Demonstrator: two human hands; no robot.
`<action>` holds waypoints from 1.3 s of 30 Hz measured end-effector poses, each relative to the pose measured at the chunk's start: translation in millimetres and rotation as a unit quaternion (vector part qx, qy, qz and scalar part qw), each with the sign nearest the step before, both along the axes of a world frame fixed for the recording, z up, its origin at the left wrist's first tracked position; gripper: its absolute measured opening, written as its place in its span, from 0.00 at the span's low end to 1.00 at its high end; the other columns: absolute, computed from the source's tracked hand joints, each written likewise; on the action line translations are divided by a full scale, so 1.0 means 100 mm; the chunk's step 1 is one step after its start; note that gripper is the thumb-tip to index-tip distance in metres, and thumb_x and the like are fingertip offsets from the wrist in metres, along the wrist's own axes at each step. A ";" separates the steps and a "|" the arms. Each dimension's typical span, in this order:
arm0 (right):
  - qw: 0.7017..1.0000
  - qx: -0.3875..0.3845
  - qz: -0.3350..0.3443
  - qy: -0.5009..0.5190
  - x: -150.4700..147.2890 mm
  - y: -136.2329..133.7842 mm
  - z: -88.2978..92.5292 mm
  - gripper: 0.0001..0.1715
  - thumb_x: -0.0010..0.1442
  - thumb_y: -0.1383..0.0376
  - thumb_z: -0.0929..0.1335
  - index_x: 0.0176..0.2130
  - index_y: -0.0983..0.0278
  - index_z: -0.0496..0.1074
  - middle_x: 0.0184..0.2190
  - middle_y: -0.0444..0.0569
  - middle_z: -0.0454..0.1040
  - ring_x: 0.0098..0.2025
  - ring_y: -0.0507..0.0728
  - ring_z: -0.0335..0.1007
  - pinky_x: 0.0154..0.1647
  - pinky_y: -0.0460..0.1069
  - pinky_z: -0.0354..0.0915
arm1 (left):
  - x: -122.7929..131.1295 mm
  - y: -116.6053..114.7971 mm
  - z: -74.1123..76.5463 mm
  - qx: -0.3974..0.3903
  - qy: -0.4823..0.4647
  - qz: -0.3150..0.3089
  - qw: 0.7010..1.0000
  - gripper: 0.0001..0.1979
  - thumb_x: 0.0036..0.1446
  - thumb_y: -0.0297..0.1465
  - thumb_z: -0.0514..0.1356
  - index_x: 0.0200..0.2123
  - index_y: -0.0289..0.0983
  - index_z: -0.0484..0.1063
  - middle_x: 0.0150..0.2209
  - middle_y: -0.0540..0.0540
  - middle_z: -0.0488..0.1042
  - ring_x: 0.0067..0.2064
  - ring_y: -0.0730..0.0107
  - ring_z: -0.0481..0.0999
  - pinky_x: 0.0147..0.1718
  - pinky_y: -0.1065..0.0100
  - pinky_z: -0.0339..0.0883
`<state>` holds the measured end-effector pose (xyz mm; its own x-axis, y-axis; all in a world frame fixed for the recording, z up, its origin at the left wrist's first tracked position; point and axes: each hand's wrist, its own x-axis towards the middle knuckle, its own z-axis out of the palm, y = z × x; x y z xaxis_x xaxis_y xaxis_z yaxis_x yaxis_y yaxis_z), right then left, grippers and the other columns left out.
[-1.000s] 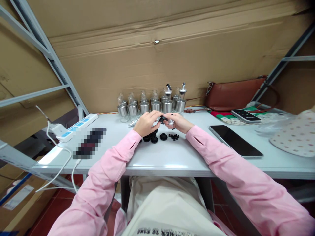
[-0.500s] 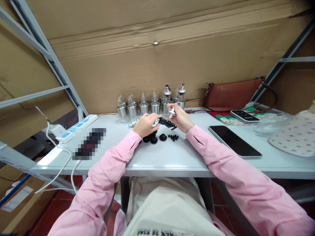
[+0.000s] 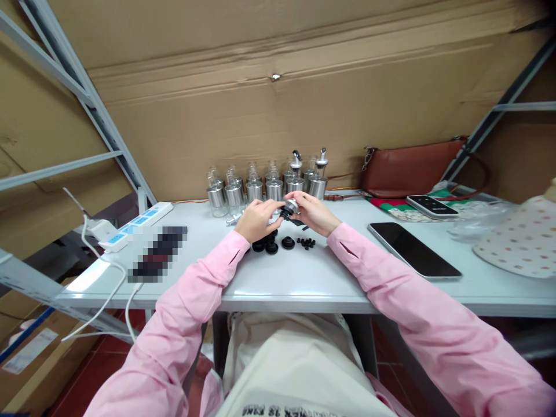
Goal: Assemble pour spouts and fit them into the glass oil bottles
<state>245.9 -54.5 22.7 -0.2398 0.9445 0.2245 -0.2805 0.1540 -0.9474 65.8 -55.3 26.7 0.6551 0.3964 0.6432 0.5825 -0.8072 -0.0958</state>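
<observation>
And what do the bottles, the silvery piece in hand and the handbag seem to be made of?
Bottles: probably glass, being transparent; their sleeves, likely satin steel, show grey highlights. Silvery piece: metal or coated plastic, from its sheen. Handbag: leather or imitation, judging by smooth sheen.

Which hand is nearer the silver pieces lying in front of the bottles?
Left. The left hand is just right of the silver pieces; the right hand is farther right.

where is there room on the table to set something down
A bare patch lies at the table front, between the pink sleeves and nearer than the black caps and small black pieces. Another lies between the power strip and the bottles. It's crowded around the left hand and right hand, and by the bag.
</observation>
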 end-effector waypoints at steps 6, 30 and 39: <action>1.000 0.003 0.023 -0.003 0.03 0.01 0.00 0.17 0.48 0.54 0.70 0.36 0.62 0.71 0.27 0.42 0.65 0.30 0.48 0.61 0.30 0.44 0.63 | 0.00 -0.02 0.02 0.002 0.012 0.005 1.000 0.13 0.56 0.31 0.53 0.45 0.34 0.65 0.36 0.45 0.74 0.32 0.71 0.73 0.39 0.67 0.58; 0.997 -0.011 0.060 -0.036 0.03 0.01 -0.05 0.20 0.46 0.57 0.72 0.39 0.63 0.75 0.32 0.47 0.73 0.35 0.51 0.68 0.36 0.47 0.65 | 0.04 -0.04 -0.01 -0.043 0.025 -0.045 0.998 0.26 0.47 0.24 0.54 0.53 0.37 0.59 0.47 0.42 0.68 0.38 0.68 0.72 0.39 0.67 0.64; 0.998 -0.014 0.057 -0.028 0.00 -0.04 -0.01 0.18 0.43 0.57 0.73 0.35 0.64 0.75 0.29 0.45 0.72 0.32 0.50 0.67 0.36 0.47 0.64 | 0.05 -0.04 0.02 -0.080 0.009 -0.057 0.995 0.23 0.47 0.25 0.55 0.49 0.37 0.62 0.40 0.45 0.68 0.31 0.73 0.69 0.36 0.69 0.65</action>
